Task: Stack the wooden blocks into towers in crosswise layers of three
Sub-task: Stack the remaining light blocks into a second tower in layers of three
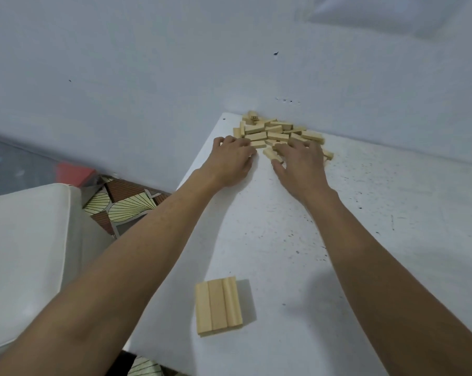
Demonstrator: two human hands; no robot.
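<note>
Nearest you, the first layer (218,306) of three wooden blocks lies side by side on the white table (365,240), long edges touching. Its right-hand block looks a little raised against its neighbours, so square it flush before you build on it. Your supply, a loose pile of wooden blocks (276,131), sits well apart at the table's far corner, against the wall (148,77). Your left hand (233,161) rests with fingers curled at the pile's left edge. Your right hand (301,164) lies palm down on its near side, fingertips buried among the blocks. Whether either hand actually grips a block cannot be told from here. The next layer should need three more, so take ones lying free on the near fringe rather than from under others; that way the heap should not slide off the table's edge. Lay them across the first three, ends flush. A pale cushion (25,253) and patterned floor (126,207) lie off to the left.
</note>
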